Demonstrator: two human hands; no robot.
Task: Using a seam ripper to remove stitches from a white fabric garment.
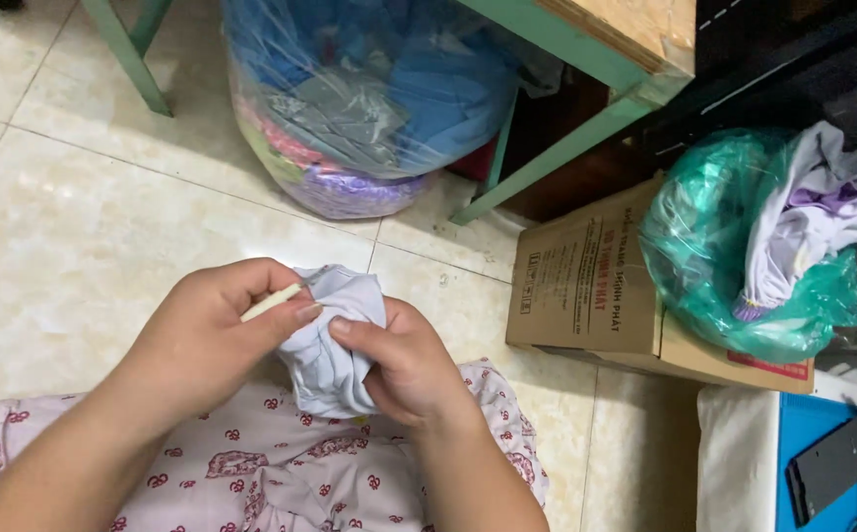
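Holding pale cloth (335, 340), bagged clothes (374, 94) nearby

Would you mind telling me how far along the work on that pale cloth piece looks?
Done: cannot tell; no finished pile shows. In hand: the left hand holds a thin cream stick against the pale cloth piece, which the right hand pinches. Left: perhaps the garments in the clear bag and green bag.

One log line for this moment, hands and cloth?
left hand: pinches pale stick against cloth | right hand: grips pale blue cloth | under hands: pink patterned fabric | floor: tile
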